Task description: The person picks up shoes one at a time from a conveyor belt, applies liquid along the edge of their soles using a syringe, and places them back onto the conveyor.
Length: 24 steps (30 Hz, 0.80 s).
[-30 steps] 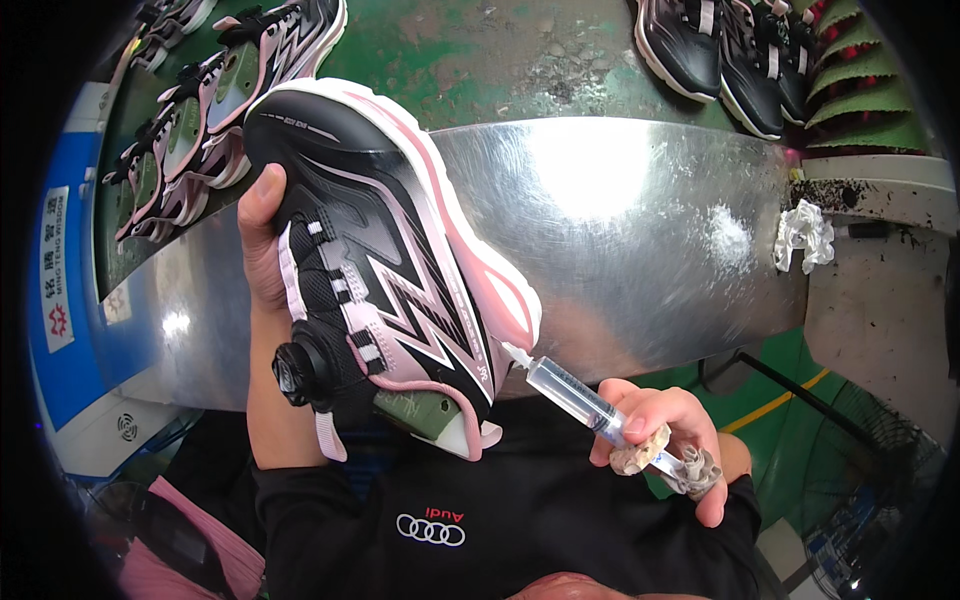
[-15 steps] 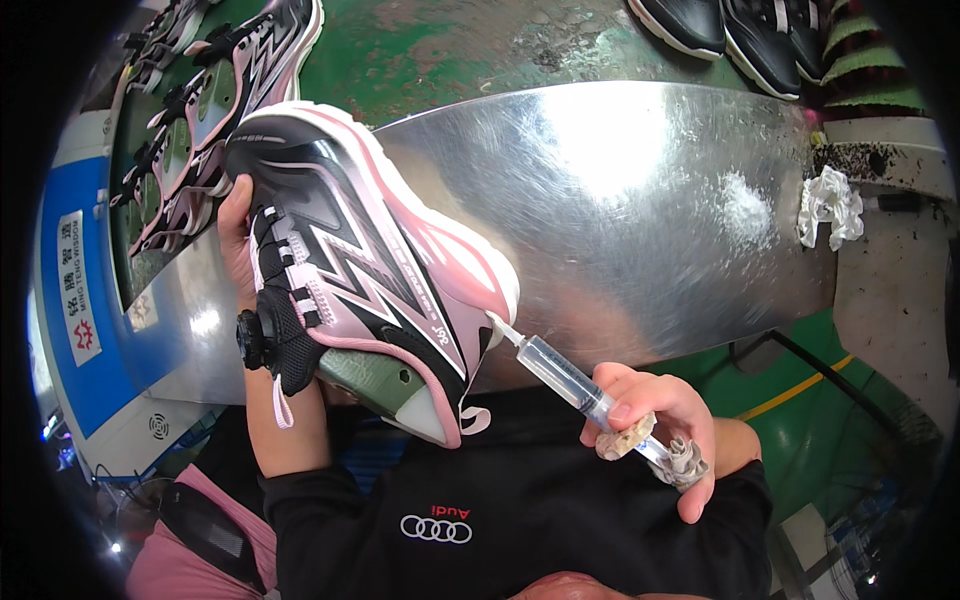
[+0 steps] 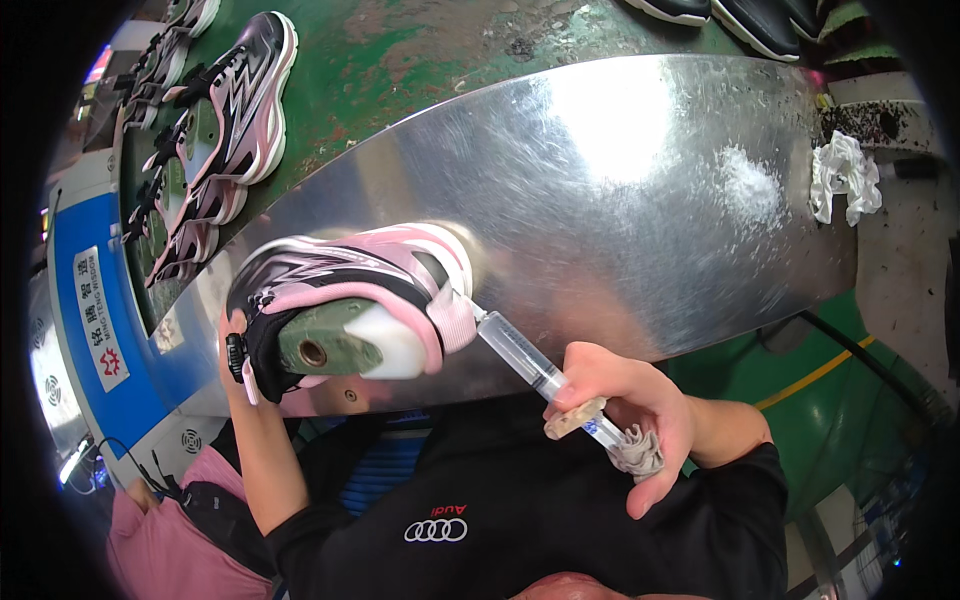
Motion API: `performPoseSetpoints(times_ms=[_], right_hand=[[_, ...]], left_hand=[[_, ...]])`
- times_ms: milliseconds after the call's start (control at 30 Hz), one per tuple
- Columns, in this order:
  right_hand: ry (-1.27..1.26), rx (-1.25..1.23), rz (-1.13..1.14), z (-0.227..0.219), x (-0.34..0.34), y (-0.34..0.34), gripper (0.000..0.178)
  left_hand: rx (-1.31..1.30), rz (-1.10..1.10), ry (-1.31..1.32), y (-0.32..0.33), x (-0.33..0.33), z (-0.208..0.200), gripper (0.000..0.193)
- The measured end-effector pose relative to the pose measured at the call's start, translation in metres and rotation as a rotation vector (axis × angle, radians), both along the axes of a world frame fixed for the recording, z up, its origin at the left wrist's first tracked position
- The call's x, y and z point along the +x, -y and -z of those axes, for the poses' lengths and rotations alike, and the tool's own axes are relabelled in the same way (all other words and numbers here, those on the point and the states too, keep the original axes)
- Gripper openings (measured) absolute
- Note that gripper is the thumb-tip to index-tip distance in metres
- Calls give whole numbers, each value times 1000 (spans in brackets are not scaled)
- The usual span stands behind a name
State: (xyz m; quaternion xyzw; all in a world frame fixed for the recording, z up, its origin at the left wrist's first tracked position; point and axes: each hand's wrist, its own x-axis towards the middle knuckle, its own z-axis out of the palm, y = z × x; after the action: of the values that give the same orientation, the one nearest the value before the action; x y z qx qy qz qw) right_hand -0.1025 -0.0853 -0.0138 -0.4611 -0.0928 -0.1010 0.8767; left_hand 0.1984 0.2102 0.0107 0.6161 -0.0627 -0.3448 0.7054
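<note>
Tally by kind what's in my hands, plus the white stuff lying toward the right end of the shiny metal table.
Shoe, in the left hand: 1
Green-and-white form, inside the shoe: 1
Wrapped syringe, in the right hand: 1
Crumpled white wad: 1
White powdery patch: 1
Total: 5

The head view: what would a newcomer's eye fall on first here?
Probably the pink, black and white sports shoe with a green-and-white insert, left of centre in the left hand. Next, the clear plastic syringe near the middle, in the right hand, its tip by the shoe's heel. Beyond them, a bright glare shines off the curved silver metal worktop, with crumpled white material at its right edge.
</note>
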Motion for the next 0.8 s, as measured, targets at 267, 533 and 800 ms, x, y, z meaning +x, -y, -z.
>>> performPoseSetpoints(times_ms=[267,533,800], right_hand=[[5,-210,86,-10,11,-7,84],[-13,-274,88,-18,7,-10,83],[-43,-310,50,-38,4,-9,82]], left_hand=[[36,-85,-141,-33,-65,-14,37],[-40,15,-296,-38,-131,-18,72],[-198,49,-550,13,-173,-19,86]])
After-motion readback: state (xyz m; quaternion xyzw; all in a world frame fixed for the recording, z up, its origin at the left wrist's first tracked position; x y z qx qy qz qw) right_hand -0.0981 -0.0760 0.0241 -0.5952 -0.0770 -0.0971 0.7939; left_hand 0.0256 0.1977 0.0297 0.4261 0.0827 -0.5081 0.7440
